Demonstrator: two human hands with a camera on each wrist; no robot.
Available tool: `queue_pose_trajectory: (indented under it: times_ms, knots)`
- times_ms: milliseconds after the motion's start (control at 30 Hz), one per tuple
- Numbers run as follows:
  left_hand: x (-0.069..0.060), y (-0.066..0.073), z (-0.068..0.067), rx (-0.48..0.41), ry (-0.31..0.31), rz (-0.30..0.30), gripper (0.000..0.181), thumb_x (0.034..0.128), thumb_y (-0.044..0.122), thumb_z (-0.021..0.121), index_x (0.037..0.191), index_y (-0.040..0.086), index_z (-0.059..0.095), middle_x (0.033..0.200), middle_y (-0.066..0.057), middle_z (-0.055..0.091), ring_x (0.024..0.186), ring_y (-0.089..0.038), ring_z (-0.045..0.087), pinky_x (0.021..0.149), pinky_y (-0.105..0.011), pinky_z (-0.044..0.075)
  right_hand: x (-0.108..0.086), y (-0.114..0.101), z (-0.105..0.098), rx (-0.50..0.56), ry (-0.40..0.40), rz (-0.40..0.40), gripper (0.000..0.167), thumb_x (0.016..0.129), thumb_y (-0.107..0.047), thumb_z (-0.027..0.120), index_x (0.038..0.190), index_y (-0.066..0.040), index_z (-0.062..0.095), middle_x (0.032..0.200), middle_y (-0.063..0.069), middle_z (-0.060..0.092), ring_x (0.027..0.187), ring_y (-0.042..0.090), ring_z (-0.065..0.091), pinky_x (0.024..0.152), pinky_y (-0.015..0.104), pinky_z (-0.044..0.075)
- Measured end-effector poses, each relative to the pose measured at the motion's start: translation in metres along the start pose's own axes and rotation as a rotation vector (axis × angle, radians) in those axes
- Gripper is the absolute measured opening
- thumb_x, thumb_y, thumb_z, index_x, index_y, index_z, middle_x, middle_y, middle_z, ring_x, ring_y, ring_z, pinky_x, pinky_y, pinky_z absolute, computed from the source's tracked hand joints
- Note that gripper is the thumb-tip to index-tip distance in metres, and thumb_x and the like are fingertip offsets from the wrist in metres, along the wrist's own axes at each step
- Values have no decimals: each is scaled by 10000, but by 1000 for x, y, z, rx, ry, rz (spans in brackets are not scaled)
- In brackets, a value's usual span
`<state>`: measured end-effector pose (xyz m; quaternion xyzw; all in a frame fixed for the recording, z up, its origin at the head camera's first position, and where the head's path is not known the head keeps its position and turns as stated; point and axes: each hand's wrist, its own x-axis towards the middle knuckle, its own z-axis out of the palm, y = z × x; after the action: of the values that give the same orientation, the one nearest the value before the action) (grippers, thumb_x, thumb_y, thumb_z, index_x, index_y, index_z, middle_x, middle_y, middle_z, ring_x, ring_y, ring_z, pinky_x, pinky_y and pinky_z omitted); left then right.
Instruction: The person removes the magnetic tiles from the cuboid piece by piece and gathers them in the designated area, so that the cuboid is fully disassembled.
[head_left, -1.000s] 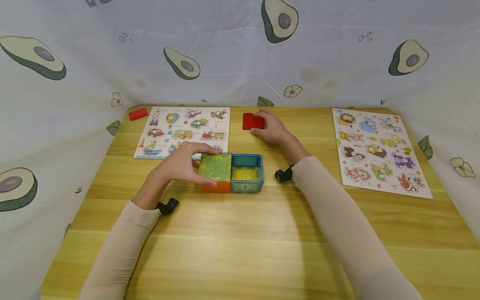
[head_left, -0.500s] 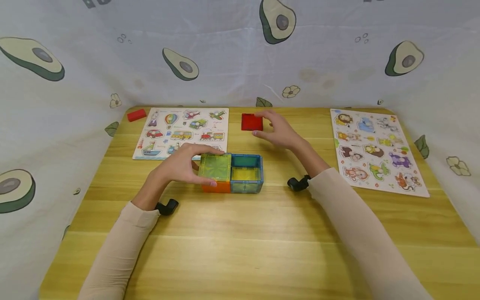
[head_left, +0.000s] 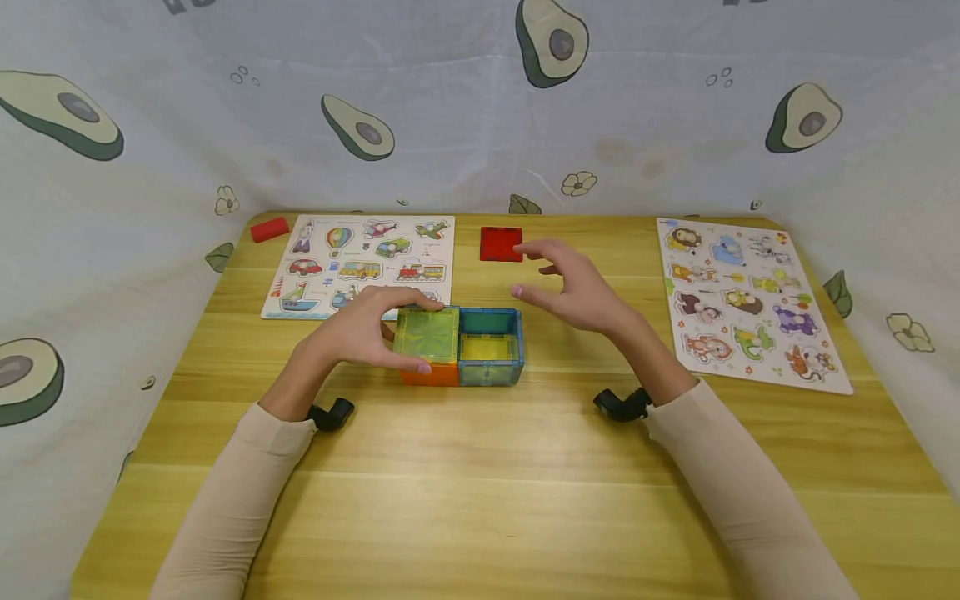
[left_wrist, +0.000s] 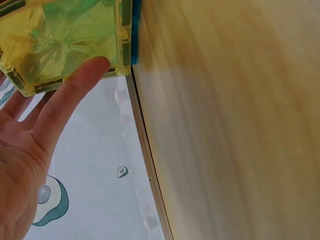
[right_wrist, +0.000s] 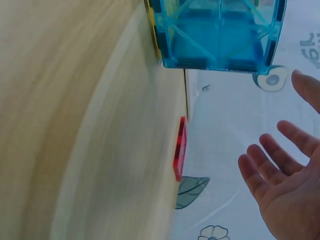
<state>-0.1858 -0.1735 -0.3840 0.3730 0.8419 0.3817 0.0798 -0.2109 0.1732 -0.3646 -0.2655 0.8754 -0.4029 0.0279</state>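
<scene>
A box of see-through magnetic tiles point(head_left: 490, 375) stands on the table in the head view. Its left half is orange in front with a yellow-green tile point(head_left: 427, 335) on top; its blue right half is uncovered, showing a yellow floor. My left hand point(head_left: 360, 329) grips the left half, thumb at the front and fingers at the back. In the left wrist view the thumb point(left_wrist: 75, 95) lies along a yellow tile. My right hand point(head_left: 581, 287) hovers with spread fingers, holding nothing, right of the box. Beyond its fingertips a red square magnetic tile point(head_left: 501, 244) lies flat.
Behind my left hand lies a vehicle puzzle board point(head_left: 360, 258), with a red block point(head_left: 270, 229) at its far left corner. An animal puzzle board point(head_left: 750, 304) lies at the right. Avocado-printed cloth point(head_left: 457, 92) hangs around the wooden table point(head_left: 480, 492).
My right hand has come away from the red tile, moving back and to the right with its fingers spread. The red tile stays put. My left hand keeps its grip on the box.
</scene>
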Motion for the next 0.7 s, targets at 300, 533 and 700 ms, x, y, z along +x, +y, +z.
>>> queue_pose_trajectory:
  times_ms: [300,533,700]
  knots:
    - [0,1,1,8,2,1,718,689,424,955,1329,262,671,1354,65,668,1253,-168,615,674,-258,623,-23,-7,7,46,-36,9,627,940,-297,770,1493,-147,513,1532,50,509,1383,323,492,1136,538,455]
    - [-1,0,1,11,0,4,725,689,432,954,1333,264,665,1366,69,660,1270,-171,608,669,-255,623,-32,-9,10,28,-55,10,642,913,-284,800,1477,-139,528,1521,60,521,1366,343,512,1128,538,465]
    - [0,0,1,14,-1,5,721,693,427,951,1334,261,665,1362,67,664,1263,-169,609,676,-256,623,-35,-11,8,20,-69,-10,652,910,-295,797,1481,-141,523,1519,68,523,1367,346,514,1120,542,468]
